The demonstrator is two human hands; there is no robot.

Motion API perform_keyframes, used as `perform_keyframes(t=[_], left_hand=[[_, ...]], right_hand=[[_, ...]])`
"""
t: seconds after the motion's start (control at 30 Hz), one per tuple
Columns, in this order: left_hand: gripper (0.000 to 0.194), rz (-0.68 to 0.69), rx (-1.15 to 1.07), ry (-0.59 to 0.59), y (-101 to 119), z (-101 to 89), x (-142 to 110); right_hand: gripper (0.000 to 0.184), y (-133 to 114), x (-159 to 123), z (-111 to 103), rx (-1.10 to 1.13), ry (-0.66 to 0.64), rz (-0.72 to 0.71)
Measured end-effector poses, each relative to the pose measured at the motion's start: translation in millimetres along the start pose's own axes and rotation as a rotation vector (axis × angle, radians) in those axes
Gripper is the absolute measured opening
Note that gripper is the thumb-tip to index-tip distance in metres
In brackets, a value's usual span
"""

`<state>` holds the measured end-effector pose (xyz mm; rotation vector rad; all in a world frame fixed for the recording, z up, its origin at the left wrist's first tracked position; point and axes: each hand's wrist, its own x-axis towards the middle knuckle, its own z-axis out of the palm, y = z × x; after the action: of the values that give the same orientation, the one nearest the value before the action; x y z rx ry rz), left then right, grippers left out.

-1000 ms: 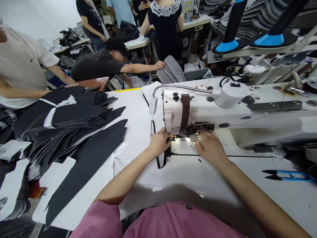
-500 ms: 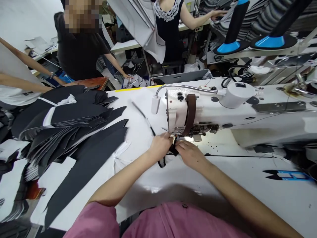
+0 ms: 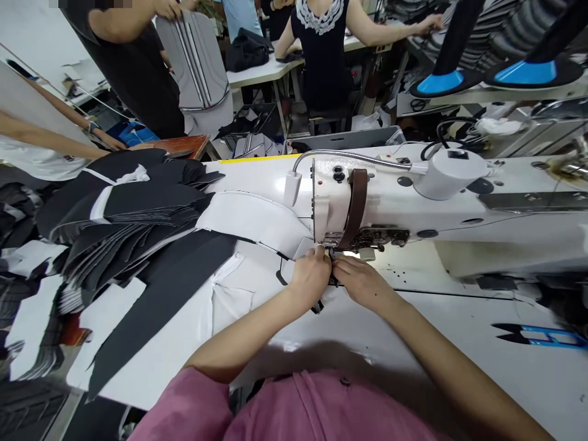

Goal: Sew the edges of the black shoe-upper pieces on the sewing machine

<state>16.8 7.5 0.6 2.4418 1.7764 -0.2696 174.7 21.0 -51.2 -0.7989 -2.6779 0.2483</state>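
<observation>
My left hand (image 3: 312, 272) is closed, its fingers bent down on a small black fabric piece (image 3: 318, 307) at the needle end of the white sewing machine (image 3: 386, 202). Close beside it, my right hand (image 3: 362, 280) pinches the same dark piece with its fingertips. Much of that piece is hidden under my fingers. A curved pale panel with a dark edge (image 3: 252, 219) lies flat to the left of the machine head, reaching toward my left hand. The needle itself cannot be made out.
Stacked black fabric pieces (image 3: 138, 205), tied with white strips, cover the table's left side. Blue thread snips (image 3: 539, 335) lie at the right. Black thread cones (image 3: 452, 55) stand at the back right. Several people are beyond the table; one holds up a grey panel (image 3: 197, 61).
The pale panel now lies flat left of the machine, where a thin dark strip showed before. My hands stay close together at the needle. A person behind has lifted a grey panel.
</observation>
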Motion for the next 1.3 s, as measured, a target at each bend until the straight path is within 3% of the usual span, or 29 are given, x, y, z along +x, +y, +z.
perform_keyframes(t=[0.4, 0.83, 0.93, 1.1, 1.2, 1.3], left_hand=[[0.022, 0.086, 0.037, 0.012, 4.7, -2.8, 0.0], [0.029, 0.084, 0.031, 0.081, 1.2, 2.3, -12.4], [0.031, 0.071, 0.011, 0.113, -5.3, 5.9, -11.5], [0.019, 0.074, -0.029, 0.153, -15.4, 9.6, -3.4], [0.02, 0.074, -0.057, 0.159, -16.5, 9.2, 0.1], [0.024, 0.084, -0.071, 0.184, -16.0, 10.7, 0.7]], right_hand=[[0.028, -22.3, -5.5, 10.2, -0.145, 0.197, 0.042], [0.022, -31.6, -2.1, 14.7, -0.004, 0.192, 0.017], [0.027, -29.9, -0.8, 13.8, 0.068, 0.166, 0.018], [0.038, -26.2, 2.0, 18.1, 0.145, 0.091, 0.024], [0.028, -30.1, 2.8, 9.4, 0.1, 0.128, 0.013], [0.021, -32.7, -2.9, -20.1, 0.062, 0.202, 0.068]])
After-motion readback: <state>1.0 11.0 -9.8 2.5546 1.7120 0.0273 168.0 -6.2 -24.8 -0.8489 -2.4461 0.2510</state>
